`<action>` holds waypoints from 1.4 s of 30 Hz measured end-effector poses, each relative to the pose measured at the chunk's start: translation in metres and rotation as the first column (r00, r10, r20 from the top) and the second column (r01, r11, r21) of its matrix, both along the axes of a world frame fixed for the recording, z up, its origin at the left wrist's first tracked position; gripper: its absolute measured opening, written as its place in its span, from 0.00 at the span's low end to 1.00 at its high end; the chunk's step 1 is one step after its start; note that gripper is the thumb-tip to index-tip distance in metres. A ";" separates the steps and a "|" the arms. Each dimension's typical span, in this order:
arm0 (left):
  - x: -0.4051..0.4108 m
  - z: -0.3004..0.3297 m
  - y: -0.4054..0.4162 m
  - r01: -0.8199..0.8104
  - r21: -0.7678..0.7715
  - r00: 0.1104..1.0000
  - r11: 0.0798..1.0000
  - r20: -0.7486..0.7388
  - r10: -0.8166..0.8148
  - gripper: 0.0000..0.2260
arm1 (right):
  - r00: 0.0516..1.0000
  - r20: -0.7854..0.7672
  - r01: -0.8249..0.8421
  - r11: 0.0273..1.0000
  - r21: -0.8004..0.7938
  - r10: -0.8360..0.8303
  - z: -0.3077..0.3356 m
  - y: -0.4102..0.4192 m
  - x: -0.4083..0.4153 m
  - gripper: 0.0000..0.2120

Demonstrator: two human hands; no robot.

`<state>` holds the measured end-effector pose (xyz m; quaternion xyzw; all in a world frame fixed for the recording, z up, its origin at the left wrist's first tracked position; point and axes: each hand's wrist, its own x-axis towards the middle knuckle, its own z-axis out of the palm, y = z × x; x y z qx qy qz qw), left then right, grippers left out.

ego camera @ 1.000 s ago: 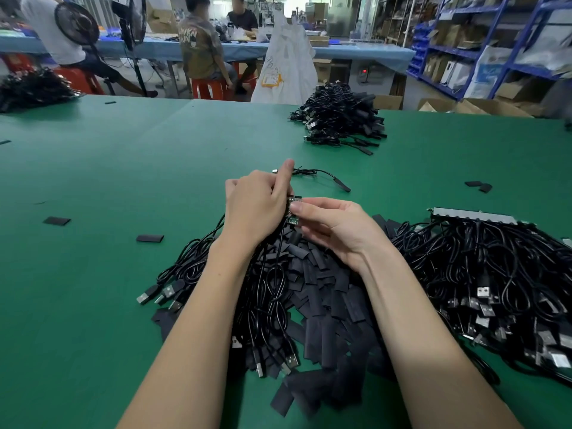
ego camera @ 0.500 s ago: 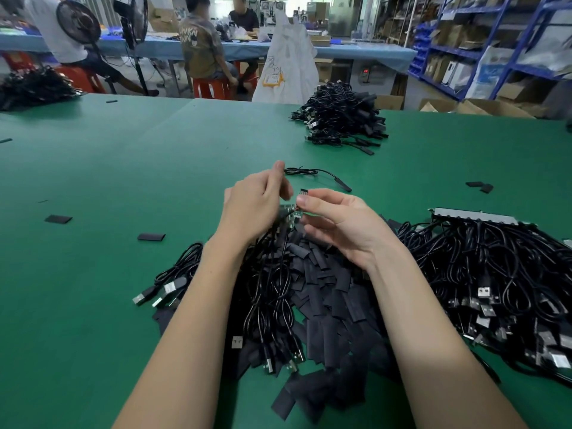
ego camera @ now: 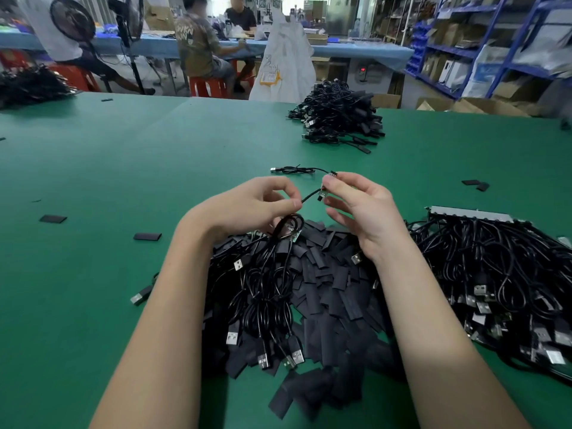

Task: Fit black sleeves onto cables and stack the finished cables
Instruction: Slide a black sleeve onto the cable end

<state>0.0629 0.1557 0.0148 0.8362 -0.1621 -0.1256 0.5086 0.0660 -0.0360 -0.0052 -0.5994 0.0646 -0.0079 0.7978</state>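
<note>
My left hand (ego camera: 247, 205) pinches a thin black cable (ego camera: 309, 197) between thumb and forefinger, and a bundle of looped black USB cables (ego camera: 263, 292) hangs below that hand. My right hand (ego camera: 359, 209) grips the cable's end, a small circuit piece (ego camera: 323, 193), with its fingertips. Under both hands lies a heap of flat black sleeves (ego camera: 328, 292). A single cable (ego camera: 294, 170) lies on the green table (ego camera: 123, 181) just beyond my hands. A stack of black cables (ego camera: 337, 119) sits at the far middle of the table.
A large pile of black USB cables (ego camera: 501, 274) with a metal strip (ego camera: 470, 213) lies at the right. Loose sleeves (ego camera: 147, 236) (ego camera: 53, 218) (ego camera: 475, 184) dot the table. Another cable heap (ego camera: 31, 85) is far left. People sit at a blue table (ego camera: 340, 49) behind; shelves (ego camera: 495, 41) stand right.
My hands have risen off the pile and drawn apart, stretching a short length of cable between them. The bundle under my left hand lifted slightly.
</note>
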 end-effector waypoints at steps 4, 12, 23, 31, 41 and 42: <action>0.001 0.000 -0.007 -0.078 -0.015 0.996 0.997 -0.042 0.077 0.12 | 0.991 -0.057 -0.116 0.993 0.030 0.118 0.002 -0.004 0.000 0.11; 0.007 -0.010 -0.019 -0.067 -0.015 0.995 0.998 0.077 0.068 0.08 | 0.985 -0.040 -0.174 0.964 -0.200 0.169 0.002 -0.002 -0.002 0.09; 0.010 -0.002 -0.002 -0.352 0.265 0.922 0.898 0.264 0.283 0.04 | 0.669 -0.372 -0.553 0.097 -0.828 0.643 0.001 -0.009 -0.007 0.14; 0.011 -0.009 -0.010 -0.269 0.274 0.952 0.924 0.224 0.210 0.05 | 0.731 -0.304 -0.451 0.099 -0.887 0.611 0.009 -0.015 -0.009 0.15; 0.012 -0.014 -0.011 -0.258 0.272 0.951 0.927 0.240 0.195 0.05 | 0.626 -0.480 -0.581 -0.042 -0.813 0.615 -0.001 -0.003 -0.013 0.10; 0.013 -0.015 -0.011 -0.256 0.266 0.952 0.929 0.239 0.194 0.05 | 0.631 -0.467 -0.581 -0.021 -0.814 0.620 -0.002 -0.006 -0.013 0.09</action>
